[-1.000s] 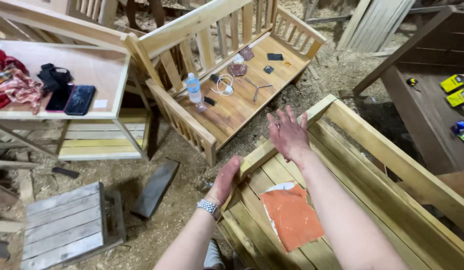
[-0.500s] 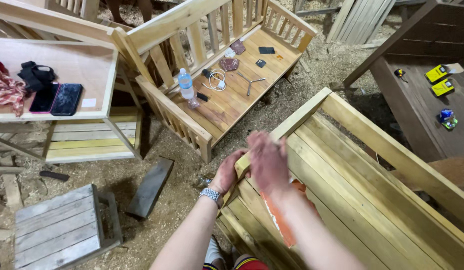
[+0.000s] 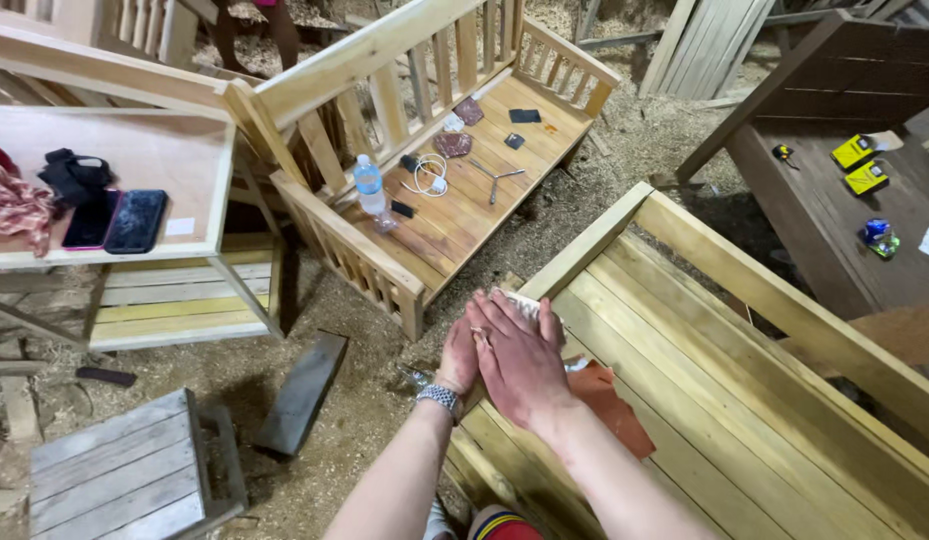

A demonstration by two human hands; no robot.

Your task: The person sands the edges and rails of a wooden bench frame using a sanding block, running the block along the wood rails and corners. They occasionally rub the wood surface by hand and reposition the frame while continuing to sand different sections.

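I see my right hand (image 3: 519,360) flat on one orange sandpaper sheet (image 3: 609,405), fingers together, pressing it on the pale wooden bench (image 3: 744,400). My left hand (image 3: 460,352) grips the bench's near-left edge, fingers closed on it. Far left, one water bottle (image 3: 369,187) stands on another bench (image 3: 454,215); two phones (image 3: 116,220) lie on the counter (image 3: 174,165).

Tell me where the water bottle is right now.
In the head view, the water bottle stands upright on the seat of the wooden bench at upper centre, near its front rail, just left of a coiled white cable.
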